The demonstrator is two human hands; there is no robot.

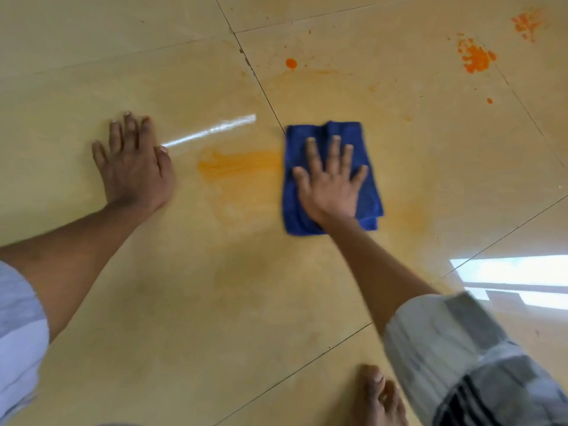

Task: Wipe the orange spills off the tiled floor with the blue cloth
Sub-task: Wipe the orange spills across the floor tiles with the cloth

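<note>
A folded blue cloth (pixel 365 207) lies flat on the beige tiled floor (pixel 172 302). My right hand (pixel 330 179) presses on it with fingers spread straight. Just left of the cloth runs a smeared orange streak (pixel 239 166). My left hand (pixel 133 167) rests flat on the floor further left, fingers straight. A round orange drop (pixel 290 63) sits beyond the cloth. Two thick orange splatters, one (pixel 475 58) and another (pixel 527 23), lie at the far right, with a small spot (pixel 489 101) below them.
Faint yellowish smears tint the tiles around and below the cloth. Dark grout lines cross the floor. A bare foot (pixel 379 395) shows at the bottom edge. A bright window reflection (pixel 510 272) lies on the floor at the right.
</note>
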